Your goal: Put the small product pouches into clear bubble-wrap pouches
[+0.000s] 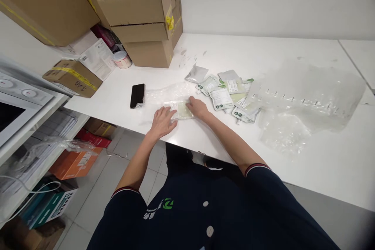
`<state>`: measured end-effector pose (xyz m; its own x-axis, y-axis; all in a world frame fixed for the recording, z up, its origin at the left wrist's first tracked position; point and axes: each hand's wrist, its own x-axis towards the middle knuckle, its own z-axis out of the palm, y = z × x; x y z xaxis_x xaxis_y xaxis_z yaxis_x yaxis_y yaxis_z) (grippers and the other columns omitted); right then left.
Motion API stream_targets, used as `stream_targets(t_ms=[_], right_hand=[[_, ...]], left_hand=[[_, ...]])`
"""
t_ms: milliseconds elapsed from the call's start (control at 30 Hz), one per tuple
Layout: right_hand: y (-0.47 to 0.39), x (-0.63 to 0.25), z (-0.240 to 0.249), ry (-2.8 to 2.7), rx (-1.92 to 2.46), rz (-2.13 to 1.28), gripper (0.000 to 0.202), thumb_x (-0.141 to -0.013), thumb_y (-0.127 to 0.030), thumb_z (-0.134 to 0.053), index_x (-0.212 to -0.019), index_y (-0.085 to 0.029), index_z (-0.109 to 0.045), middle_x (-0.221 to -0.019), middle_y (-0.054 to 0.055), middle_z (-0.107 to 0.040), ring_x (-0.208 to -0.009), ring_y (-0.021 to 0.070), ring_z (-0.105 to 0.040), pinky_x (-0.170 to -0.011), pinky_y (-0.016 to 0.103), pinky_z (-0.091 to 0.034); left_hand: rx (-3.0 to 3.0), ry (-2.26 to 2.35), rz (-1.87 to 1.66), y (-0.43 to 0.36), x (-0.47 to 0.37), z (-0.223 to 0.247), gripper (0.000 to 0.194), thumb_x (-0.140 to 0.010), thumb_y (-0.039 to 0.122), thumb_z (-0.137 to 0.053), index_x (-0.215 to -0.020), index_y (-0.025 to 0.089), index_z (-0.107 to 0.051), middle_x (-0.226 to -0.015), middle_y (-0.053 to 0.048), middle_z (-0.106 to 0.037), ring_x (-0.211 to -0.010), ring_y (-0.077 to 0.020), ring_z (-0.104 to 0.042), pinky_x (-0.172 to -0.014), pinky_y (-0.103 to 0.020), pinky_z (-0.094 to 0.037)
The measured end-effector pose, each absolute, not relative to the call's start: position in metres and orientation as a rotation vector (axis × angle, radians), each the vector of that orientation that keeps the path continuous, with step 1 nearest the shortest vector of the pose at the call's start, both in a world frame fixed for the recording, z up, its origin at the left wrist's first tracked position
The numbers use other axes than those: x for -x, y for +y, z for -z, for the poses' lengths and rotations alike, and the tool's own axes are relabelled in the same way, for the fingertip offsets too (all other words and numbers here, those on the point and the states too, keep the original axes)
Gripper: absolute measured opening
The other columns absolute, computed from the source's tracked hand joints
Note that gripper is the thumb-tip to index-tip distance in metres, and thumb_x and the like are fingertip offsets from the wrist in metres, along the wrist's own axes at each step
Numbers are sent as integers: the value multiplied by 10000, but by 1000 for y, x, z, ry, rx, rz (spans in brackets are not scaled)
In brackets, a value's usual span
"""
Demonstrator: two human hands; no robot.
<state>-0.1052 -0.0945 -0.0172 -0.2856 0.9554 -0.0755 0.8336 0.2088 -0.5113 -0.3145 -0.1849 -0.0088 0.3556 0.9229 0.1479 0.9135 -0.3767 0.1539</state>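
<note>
Touching 1 pouch [185, 112] at the wrap [168, 95], my left hand [162, 122] lay spread; whether my right hand [198, 108] pinched, I couldn't tell. Other pouches [222, 98] seemed left to do.

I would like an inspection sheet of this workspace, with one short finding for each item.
Surface: white table, grey marks near the back wall.
Job's things: pale green pouch at clear wrap; whether on or inside it is unclear.
Clutter: phone at the wrap's left end; pile of pouches and clear plastic film to the right.
Hands: left hand spread on the wrap; right hand touching the pouch's right end.
Cables: white cable looped by the left shelf; on the table, nothing seen.
Surroundings: stacked cardboard boxes at back left; white appliance at left.
</note>
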Motion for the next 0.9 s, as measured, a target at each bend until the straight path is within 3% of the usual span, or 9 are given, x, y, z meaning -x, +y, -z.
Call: stream_targets(t_ms=[67,133,267,367,467,600,700,800,900], right_hand=[[-101,107,20,-2191,1678,-479,410,-945,-299,-492,-1317,-127,-504,-1271,225,-573,-1107,345,-565,-850,443,-460],[-105,103,23,-2225,1487,-344,407,-960,-313,-485,-1327,-141,-528,-1396,209,-500,-1255,346,-486,-977,482,-420],[-107,89,32,-2476,995,-645,624,-895,-451,-606,-1421,-144,-471,-1494,167,-448,-1370,294,-428,-1103,452,-378],[-116,80,36,-2533,974,-721,731,-839,-330,-663,-1475,-88,-397,-1519,199,-416,-1414,306,-385,-1141,467,-340],[-141,67,30,-2497,975,-716,530,-893,-214,-531,-1411,-115,-484,-1412,174,-549,-1322,286,-502,-1095,488,-375],[-175,47,15,-2335,938,-926,402,-955,-392,-488,-1300,-198,-556,-1196,94,-688,-1024,234,-661,-935,415,-478],[-169,49,10,-2183,1167,-980,420,-963,-475,-444,-1255,-189,-543,-928,62,-714,-807,229,-658,-772,368,-494],[-142,69,14,-2091,1388,-910,396,-978,-470,-401,-1217,-178,-522,-808,47,-679,-772,243,-637,-724,352,-474],[-120,92,16,-2082,1656,-847,358,-987,-422,-386,-1208,-170,-512,-900,102,-694,-842,269,-640,-714,359,-473]], left_hand=[[-2494,1679,-188,-188,319,14,633,-902,467,-525,-1477,224,-416,-1567,-152,-328,-1443,-408,-274,-1130,-573,-284],[-2474,1667,-106,-185,321,16,676,-894,409,-529,-1518,226,-342,-1605,-148,-257,-1467,-402,-236,-1146,-569,-272],[-2523,1747,-4,-173,314,14,668,-851,163,-481,-1506,178,-350,-1581,-177,-305,-1441,-348,-326,-1129,-503,-333],[-2529,1832,78,-177,305,2,628,-847,65,-396,-1468,157,-401,-1540,-198,-370,-1384,-340,-417,-1053,-480,-409],[-2513,1697,164,-198,304,-24,593,-872,72,-339,-1448,195,-410,-1470,-156,-480,-1257,-300,-546,-935,-419,-482],[-2381,1469,251,-218,312,-67,514,-923,184,-321,-1420,271,-420,-1221,-78,-665,-997,-252,-658,-784,-350,-498],[-2295,1610,285,-203,311,-81,477,-923,219,-343,-1384,256,-460,-1059,-85,-704,-896,-267,-665,-751,-360,-483],[-2384,1961,94,-182,300,-68,489,-888,148,-373,-1357,195,-503,-1136,-158,-675,-1058,-333,-623,-882,-462,-453],[-2523,2095,-205,-180,289,-39,472,-871,102,-395,-1301,177,-576,-1314,-198,-587,-1280,-372,-487,-1035,-554,-354]])
